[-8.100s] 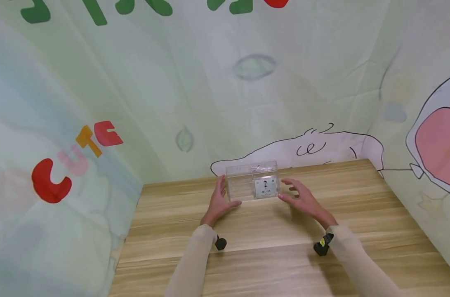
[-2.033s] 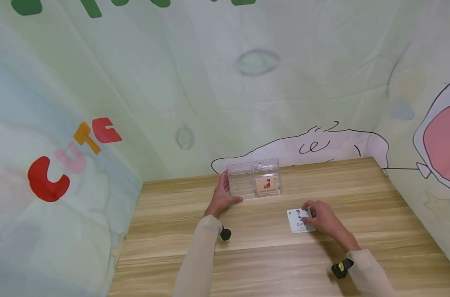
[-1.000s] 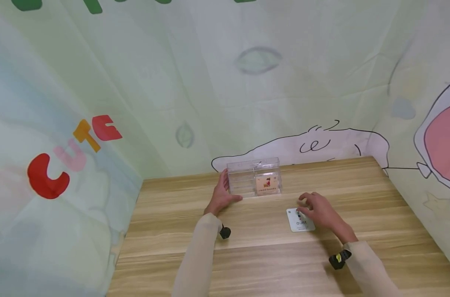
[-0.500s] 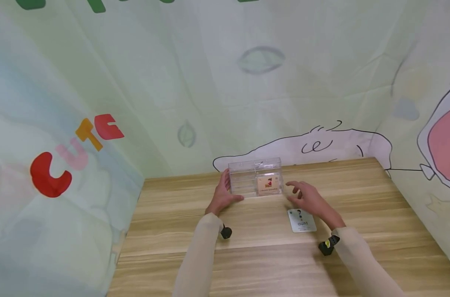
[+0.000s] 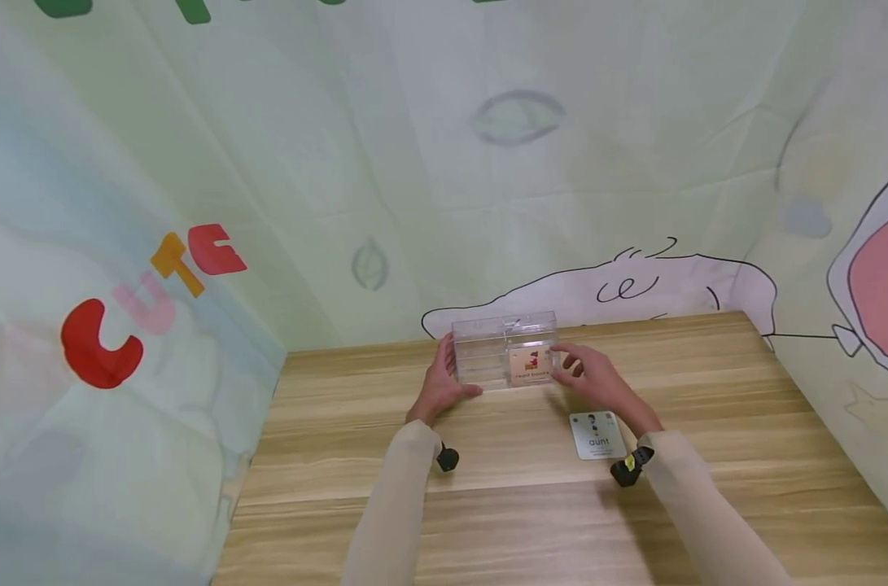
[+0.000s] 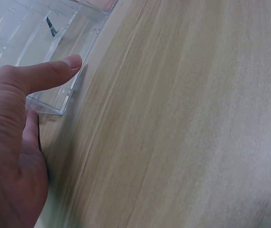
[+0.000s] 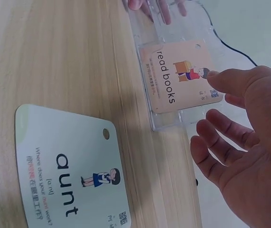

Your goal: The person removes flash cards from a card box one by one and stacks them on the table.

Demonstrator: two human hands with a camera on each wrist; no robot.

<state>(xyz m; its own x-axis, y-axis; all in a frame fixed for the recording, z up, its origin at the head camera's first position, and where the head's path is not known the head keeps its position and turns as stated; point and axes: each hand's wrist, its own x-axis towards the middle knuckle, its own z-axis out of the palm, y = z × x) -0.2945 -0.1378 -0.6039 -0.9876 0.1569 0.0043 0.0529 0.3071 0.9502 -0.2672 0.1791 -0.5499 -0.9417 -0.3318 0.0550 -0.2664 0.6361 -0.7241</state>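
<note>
Fingers of my right hand apart at the "read books" card, contact unclear; left hand round the clear box.

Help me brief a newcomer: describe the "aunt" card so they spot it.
On the wooden table, find the clear box between the left hand and right hand. In front of it, to the right, lies a pale card. It reads "aunt"; the box's peach card reads "read books".
</note>
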